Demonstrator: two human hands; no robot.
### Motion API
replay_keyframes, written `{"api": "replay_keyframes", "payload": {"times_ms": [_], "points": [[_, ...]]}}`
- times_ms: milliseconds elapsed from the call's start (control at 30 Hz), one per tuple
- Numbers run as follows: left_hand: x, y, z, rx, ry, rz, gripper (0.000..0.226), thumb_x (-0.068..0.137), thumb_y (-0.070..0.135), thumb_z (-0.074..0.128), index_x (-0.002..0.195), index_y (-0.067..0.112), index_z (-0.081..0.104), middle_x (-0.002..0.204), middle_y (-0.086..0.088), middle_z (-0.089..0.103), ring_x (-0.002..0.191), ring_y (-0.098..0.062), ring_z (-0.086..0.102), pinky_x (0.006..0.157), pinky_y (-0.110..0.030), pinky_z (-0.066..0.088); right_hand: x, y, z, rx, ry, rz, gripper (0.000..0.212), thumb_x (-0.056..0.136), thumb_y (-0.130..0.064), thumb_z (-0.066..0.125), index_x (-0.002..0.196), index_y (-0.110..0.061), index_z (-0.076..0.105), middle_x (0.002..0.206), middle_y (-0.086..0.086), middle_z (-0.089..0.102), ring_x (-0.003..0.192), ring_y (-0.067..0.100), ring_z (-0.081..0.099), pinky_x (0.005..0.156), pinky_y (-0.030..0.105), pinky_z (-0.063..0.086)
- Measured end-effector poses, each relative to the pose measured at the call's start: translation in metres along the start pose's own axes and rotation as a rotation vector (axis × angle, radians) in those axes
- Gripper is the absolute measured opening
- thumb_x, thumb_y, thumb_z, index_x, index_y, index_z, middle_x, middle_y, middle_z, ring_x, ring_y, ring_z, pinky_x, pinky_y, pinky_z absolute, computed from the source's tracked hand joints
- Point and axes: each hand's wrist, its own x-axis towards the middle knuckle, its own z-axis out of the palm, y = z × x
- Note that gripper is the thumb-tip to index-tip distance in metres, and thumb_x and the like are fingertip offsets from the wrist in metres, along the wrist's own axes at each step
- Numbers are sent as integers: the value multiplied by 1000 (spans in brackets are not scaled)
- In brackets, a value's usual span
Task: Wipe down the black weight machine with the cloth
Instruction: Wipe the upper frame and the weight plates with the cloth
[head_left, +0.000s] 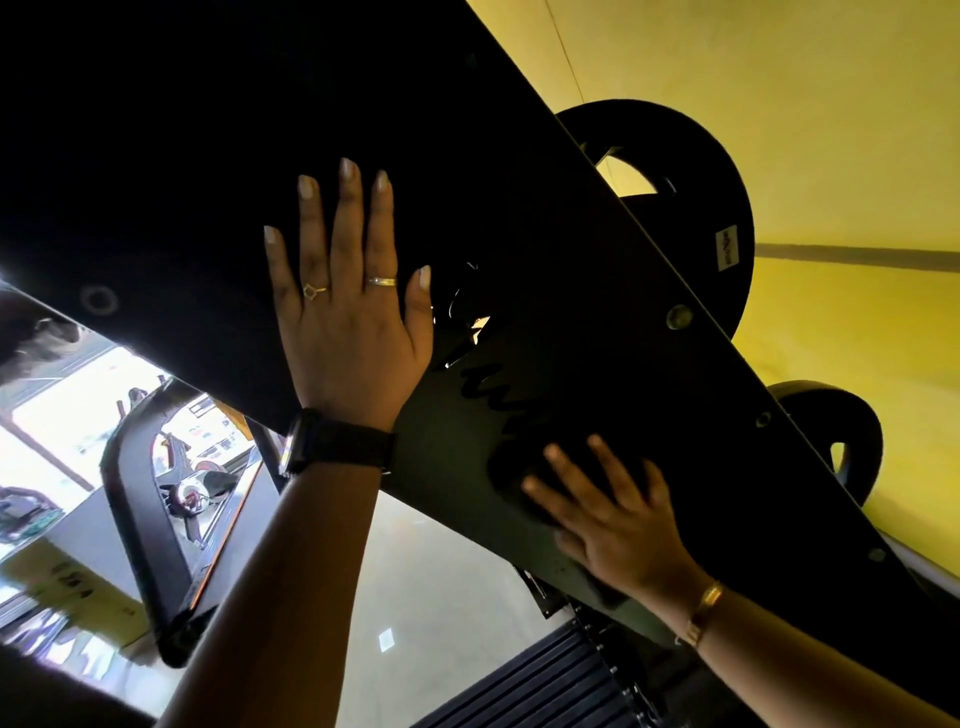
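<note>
A person's right hand (618, 525), gold bangle (704, 610) at the wrist, lies with fingers spread and nearly straight on the lower part of the black weight machine (208, 156). It presses what appears to be a dark cloth (511, 467) against the slanting side panel. The cloth is almost the panel's colour, so its edges cannot be traced.

Higher up, the left hand (353, 322), wearing rings and a black watch (332, 441), rests flat on the same panel with fingers wide apart and holds nothing.

Behind the panel's upper edge hang black weight plates (717, 171), against a yellow wall (831, 104). Other gym equipment stands in glare at lower left.

The machine looks heavy, rigid and fixed, so it should take firm pressure without shifting, and the bracing hand is best kept on bare flat panel. Its painted face seems smooth, though bolt heads and a cut-out near the middle could snag fabric. The cloth is judged light and limp, likely to slide or fall on this slope unless pinned. It is best worked bunched beneath the palm and fingers rather than pinched at an edge.
</note>
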Motion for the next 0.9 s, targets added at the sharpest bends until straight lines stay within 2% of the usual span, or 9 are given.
{"api": "replay_keyframes", "payload": {"times_ms": [67,133,267,333,433,600,767,833,900], "points": [[0,0,0,-4,2,-2,57,104,42,30,153,13,25,157,-13,28,145,-34,21,118,-48,7,18,15,-5,9,-18,133,81,86,-50,44,154,-34,4,162,-1,7,145,32,14,102,48,24],[0,0,1,-9,8,-1,57,104,42,31,152,13,26,158,-13,27,145,-34,20,118,-47,6,46,24,-16,42,-23,260,77,87,-48,41,154,-33,7,157,1,21,138,35,25,99,48,28],[-1,0,0,-7,18,3,57,104,41,31,152,12,27,157,-13,28,145,-34,20,118,-47,6,132,32,-44,133,42,486,62,95,-48,36,151,-30,18,156,2,29,137,33,27,101,48,28],[0,1,0,-5,22,4,56,104,41,30,152,12,27,157,-13,28,145,-33,21,118,-46,5,170,30,-54,151,67,477,61,96,-50,35,151,-30,19,156,2,30,138,33,27,101,48,29],[-1,1,-1,-5,25,5,56,104,41,26,152,12,28,157,-12,29,145,-32,21,118,-47,7,189,20,-56,134,82,368,61,96,-55,31,150,-29,20,157,5,29,141,34,26,102,47,26],[-1,0,2,-13,27,-1,57,104,42,29,152,13,27,157,-12,28,145,-32,18,118,-46,5,125,14,-31,86,27,214,65,95,-59,28,151,-26,19,156,9,20,142,39,20,110,57,17],[0,-1,3,-15,35,-7,57,104,43,27,152,13,27,157,-12,28,145,-31,16,119,-44,2,59,29,-16,5,-57,270,55,100,-53,23,144,-20,30,151,12,27,135,42,27,103,59,25],[-1,-1,3,-18,37,-6,57,104,43,27,152,13,28,157,-12,29,145,-31,17,118,-45,4,67,33,-20,4,-61,301,54,101,-51,21,144,-19,30,150,12,27,134,42,28,100,58,27],[-1,0,3,-23,45,-2,56,104,43,28,152,13,28,156,-12,30,144,-31,20,118,-45,6,91,35,-26,27,-37,352,57,98,-48,29,147,-19,25,151,11,26,134,41,27,98,60,31]]}}
